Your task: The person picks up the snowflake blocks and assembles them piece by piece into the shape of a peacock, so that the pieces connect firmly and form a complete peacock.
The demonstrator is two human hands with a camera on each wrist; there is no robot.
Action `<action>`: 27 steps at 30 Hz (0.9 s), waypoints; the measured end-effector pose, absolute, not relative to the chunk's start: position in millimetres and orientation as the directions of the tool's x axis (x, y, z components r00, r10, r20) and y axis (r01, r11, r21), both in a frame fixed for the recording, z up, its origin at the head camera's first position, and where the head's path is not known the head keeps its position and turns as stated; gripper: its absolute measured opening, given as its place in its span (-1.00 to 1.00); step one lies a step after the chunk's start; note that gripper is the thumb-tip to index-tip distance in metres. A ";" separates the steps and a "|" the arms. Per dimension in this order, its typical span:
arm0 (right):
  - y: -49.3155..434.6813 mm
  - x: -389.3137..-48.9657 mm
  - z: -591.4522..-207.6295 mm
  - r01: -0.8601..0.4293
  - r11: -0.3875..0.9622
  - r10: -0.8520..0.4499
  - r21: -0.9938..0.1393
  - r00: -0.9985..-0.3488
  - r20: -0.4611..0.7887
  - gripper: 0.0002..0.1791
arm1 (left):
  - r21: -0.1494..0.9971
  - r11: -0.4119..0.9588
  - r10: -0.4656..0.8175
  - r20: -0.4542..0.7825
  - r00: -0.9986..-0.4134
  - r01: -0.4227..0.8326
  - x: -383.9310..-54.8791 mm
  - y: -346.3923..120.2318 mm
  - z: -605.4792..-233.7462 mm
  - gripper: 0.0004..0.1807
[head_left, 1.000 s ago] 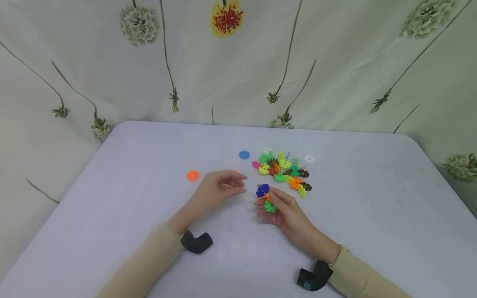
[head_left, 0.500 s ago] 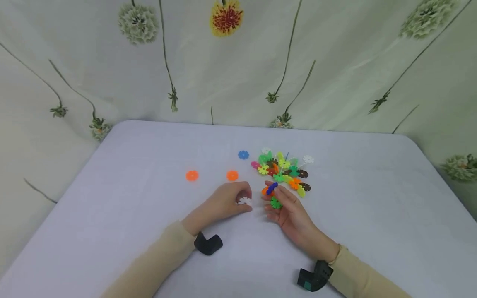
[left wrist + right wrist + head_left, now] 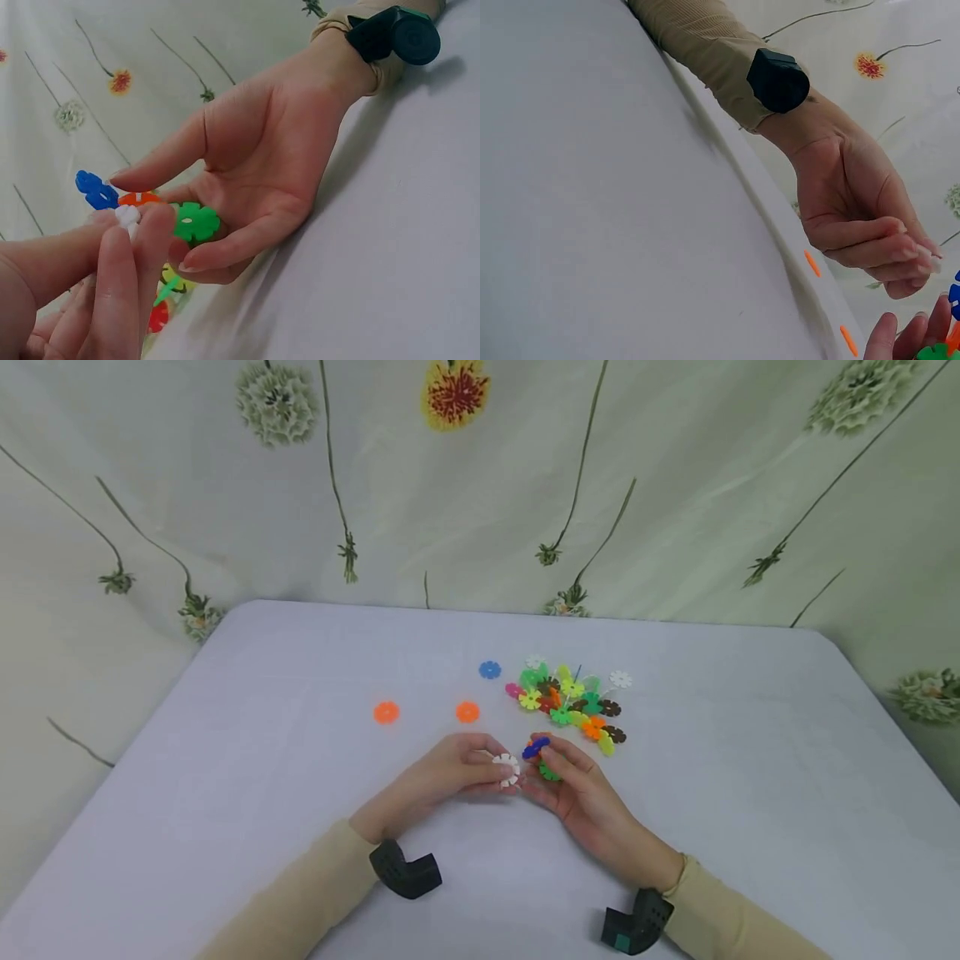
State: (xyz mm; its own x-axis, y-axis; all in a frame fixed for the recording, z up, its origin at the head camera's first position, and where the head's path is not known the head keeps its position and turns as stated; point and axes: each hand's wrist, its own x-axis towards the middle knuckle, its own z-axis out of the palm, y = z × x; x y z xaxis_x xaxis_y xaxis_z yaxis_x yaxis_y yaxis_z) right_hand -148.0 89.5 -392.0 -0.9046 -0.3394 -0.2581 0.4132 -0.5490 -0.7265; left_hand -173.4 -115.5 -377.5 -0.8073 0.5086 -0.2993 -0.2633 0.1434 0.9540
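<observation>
My left hand (image 3: 457, 772) pinches a white notched flower-shaped disc (image 3: 507, 770) between thumb and fingers. Close beside it, my right hand (image 3: 581, 785) holds a small joined piece made of a blue disc (image 3: 536, 747), an orange disc (image 3: 139, 199) and a green disc (image 3: 196, 223). In the left wrist view the white disc is at the orange one, mostly hidden behind left fingertips. The right thumb lies near the blue disc, and the other right fingers curve underneath. Both hands are over the front middle of the white table.
Behind the right hand lies a pile of mixed-colour flower discs (image 3: 573, 697). Two orange discs, one at the left (image 3: 386, 712) and one nearer (image 3: 467, 712), lie flat. A lone light-blue disc (image 3: 490, 670) is left of the pile. A flower-print cloth (image 3: 480, 510) hangs behind the table.
My left hand has picked the white disc off the table and brought it right up to the right hand. The right hand has turned the joined discs slightly while staying near the same spot.
</observation>
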 end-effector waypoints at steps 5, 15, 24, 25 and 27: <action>87.5 -147.1 -391.9 0.394 -0.539 -0.342 -0.745 -0.910 -0.234 -0.80 | 0.939 0.083 0.524 -0.325 -0.787 -0.332 -172.3 -111.5 -379.0 -0.67; 88.0 -146.8 -390.9 0.404 -0.561 -0.370 -0.722 -0.903 -0.218 -0.79 | 0.895 -0.024 0.581 -0.350 -0.735 -0.445 -176.8 -112.1 -377.7 -0.68; 86.3 -146.7 -390.5 0.422 -0.473 -0.405 -0.773 -0.884 -0.235 -0.85 | 0.898 -0.045 0.545 -0.345 -0.764 -0.438 -177.6 -114.0 -378.0 -0.71; 85.7 -145.3 -391.2 0.416 -0.464 -0.389 -0.782 -0.889 -0.242 -0.86 | 0.896 -0.047 0.544 -0.348 -0.763 -0.442 -176.1 -114.2 -378.2 -0.70; 84.9 -141.7 -392.8 0.404 -0.441 -0.357 -0.801 -0.898 -0.257 -0.87 | 0.888 -0.054 0.543 -0.359 -0.760 -0.458 -172.0 -114.9 -379.2 -0.70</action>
